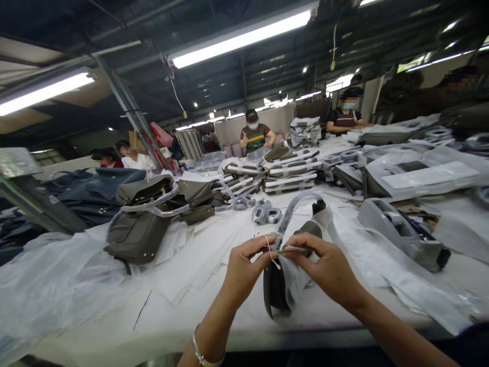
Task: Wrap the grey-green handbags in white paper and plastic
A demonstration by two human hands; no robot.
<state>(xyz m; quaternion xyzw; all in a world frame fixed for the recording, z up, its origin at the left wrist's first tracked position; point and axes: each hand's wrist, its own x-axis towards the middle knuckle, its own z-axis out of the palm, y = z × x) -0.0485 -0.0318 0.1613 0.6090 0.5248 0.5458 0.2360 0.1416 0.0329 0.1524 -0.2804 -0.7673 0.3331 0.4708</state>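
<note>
A dark grey-olive bag (274, 290) stands at the table's front, with whitish wrapping (292, 285) along its side and a wrapped strap (286, 216) rising behind it. Just above the bag, the fingers of my left hand (244, 267) pinch a thin white string (269, 247), which loops over the thumb and forefinger. Close beside it, my right hand (328, 267) is closed on a small flat greyish piece (297, 248). The fingertips nearly meet, and what lies exactly between them is partly hidden. A bracelet circles my left wrist.
Finished-looking bags (137, 234) lie to the left near clear plastic film (57, 285). White paper sheets (202, 255) spread across the table. At right stands a grey tape dispenser (405, 234). Stacked bag pieces (290, 171) and strap coils (266, 211) sit farther back. Co-workers (255, 135) sit beyond.
</note>
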